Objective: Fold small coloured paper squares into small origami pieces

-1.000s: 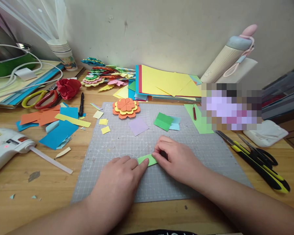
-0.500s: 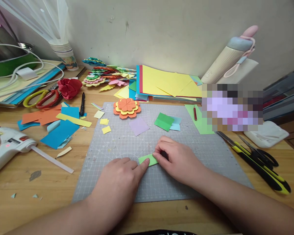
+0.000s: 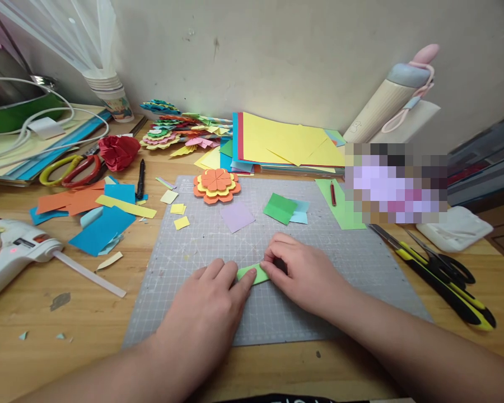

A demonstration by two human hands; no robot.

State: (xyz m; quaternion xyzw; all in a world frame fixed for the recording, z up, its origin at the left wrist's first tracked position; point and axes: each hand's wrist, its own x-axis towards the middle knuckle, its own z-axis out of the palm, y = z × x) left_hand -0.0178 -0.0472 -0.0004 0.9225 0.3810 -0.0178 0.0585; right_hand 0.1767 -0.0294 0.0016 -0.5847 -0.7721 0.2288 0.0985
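A small folded piece of light green paper (image 3: 258,275) lies flat on the grey cutting mat (image 3: 185,313). My left hand (image 3: 212,299) has its thumb pressed on the paper's top, while its bent fingers close around the left end. At the other end, my right hand (image 3: 300,274) pinches the paper between thumb and curled fingers. Beyond the hands are a purple paper square (image 3: 237,217), a creased dark green paper square (image 3: 280,208) with a light blue paper piece (image 3: 299,211) beside it, and a layered orange and yellow paper flower (image 3: 217,186).
A glue gun (image 3: 25,243) and blue paper scraps (image 3: 103,228) lie at left. To the right are a yellow-black utility knife (image 3: 449,291), black scissors (image 3: 449,266) and a red pencil (image 3: 333,193) on green paper. Stacked coloured sheets (image 3: 285,140) rest near the wall.
My left hand's fingers have risen slightly and bent more, covering a bit more of the paper's left end. My right hand keeps its pinch in almost the same spot.
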